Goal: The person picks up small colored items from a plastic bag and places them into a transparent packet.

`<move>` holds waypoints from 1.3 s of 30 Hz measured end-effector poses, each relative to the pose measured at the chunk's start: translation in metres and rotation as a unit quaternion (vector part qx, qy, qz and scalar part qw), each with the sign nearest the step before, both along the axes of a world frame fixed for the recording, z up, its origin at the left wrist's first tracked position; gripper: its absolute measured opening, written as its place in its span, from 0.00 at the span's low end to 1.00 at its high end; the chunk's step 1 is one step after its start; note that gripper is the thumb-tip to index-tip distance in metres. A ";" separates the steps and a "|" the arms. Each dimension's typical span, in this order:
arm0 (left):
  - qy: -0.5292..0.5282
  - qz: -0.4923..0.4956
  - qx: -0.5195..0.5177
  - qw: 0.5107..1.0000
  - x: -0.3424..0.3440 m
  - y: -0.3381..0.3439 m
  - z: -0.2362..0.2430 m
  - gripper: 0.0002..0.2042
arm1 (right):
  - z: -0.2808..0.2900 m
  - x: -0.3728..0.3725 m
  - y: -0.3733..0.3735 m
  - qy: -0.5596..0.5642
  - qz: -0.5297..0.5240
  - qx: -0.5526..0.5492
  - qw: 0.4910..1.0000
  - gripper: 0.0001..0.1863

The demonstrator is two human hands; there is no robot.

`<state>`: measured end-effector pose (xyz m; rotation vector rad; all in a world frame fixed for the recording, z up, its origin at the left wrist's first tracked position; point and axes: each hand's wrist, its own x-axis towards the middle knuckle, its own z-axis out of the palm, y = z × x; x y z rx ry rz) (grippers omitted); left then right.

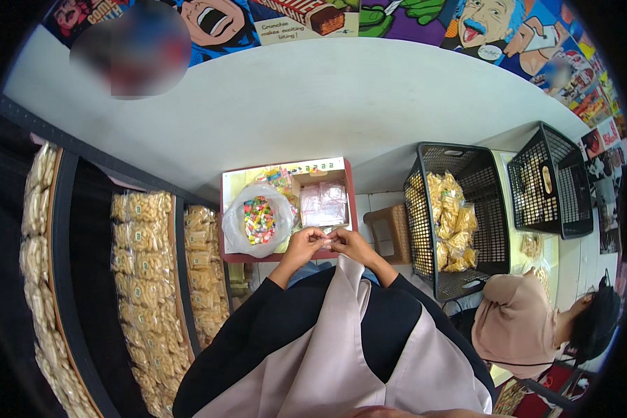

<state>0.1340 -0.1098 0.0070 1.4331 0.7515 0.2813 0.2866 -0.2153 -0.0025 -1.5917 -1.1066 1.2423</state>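
Left hand [305, 246]: thumb and fingers drawn narrow, tips meeting the other hand's over the table's near edge.
Right hand [352, 244]: likewise narrow; whether either pinches something small, I cannot tell.
Clear plastic sachets [324, 203]: stacked in a cardboard box [313, 179] just beyond the fingertips.
Wrapped candies [259, 219]: in an open translucent bag [232, 226], near, left of the left hand.
Red-edged table [352, 202]: under box and bag.
Black plastic crate [494, 219]: right of the hands, with bagged snacks [454, 226] inside.
Co-worker [514, 313]: farther right, nearer the wearer than the hands.
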 end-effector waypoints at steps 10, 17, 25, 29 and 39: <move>0.030 0.187 0.129 0.973 -0.052 0.036 -0.030 0.05 | -0.007 -0.010 0.041 -0.012 -0.009 0.040 0.999 0.12; 0.065 0.208 0.117 0.969 -0.105 0.094 -0.035 0.07 | -0.016 -0.041 0.085 -0.005 -0.032 0.012 0.999 0.11; 0.115 0.087 0.158 0.977 -0.126 0.138 -0.067 0.09 | -0.026 -0.095 0.115 -0.118 -0.029 0.078 0.990 0.18; 0.123 0.026 0.247 0.961 -0.130 0.156 -0.082 0.09 | -0.044 -0.091 0.101 -0.058 -0.137 0.019 0.989 0.16; 0.110 -0.082 0.355 0.925 -0.083 0.184 -0.119 0.16 | -0.074 -0.062 0.049 -0.095 -0.254 -0.125 0.954 0.13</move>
